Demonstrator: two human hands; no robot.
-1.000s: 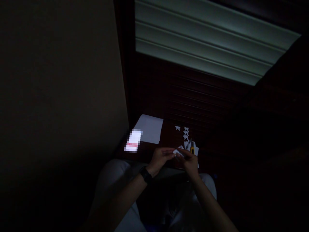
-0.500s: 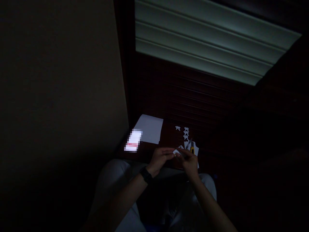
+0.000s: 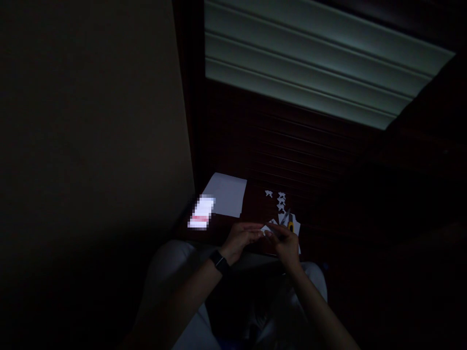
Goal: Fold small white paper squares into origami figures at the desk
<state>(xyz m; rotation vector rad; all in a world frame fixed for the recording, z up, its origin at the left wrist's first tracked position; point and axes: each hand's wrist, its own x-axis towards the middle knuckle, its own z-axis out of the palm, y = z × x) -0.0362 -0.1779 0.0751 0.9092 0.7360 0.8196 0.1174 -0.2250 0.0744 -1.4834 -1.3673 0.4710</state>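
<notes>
Between my two hands is a small folded piece of white paper (image 3: 266, 229). My left hand (image 3: 239, 239), with a dark watch on its wrist, pinches the paper's left side. The fingers of my right hand (image 3: 287, 246) close on its right side, thumb underneath. Just beyond my right hand lie scissors (image 3: 291, 226) with yellow and black handles, resting on white paper pieces (image 3: 296, 232). Several small folded paper shapes (image 3: 281, 200) sit in a short column farther back, with another folded shape (image 3: 269, 193) to their left. Dim light hides the finer folds.
A stack of white paper sheets (image 3: 228, 194) lies at the table's left, with a lit, pixelated screen (image 3: 202, 212) overlapping its near corner. A wall (image 3: 109, 121) rises on the left. Behind the table stand dark slats (image 3: 299, 141) below a pale shutter (image 3: 310, 63).
My left wrist has turned slightly, showing more of the watch face. Both hands keep hold of the folded paper, with only slight finger movement.
</notes>
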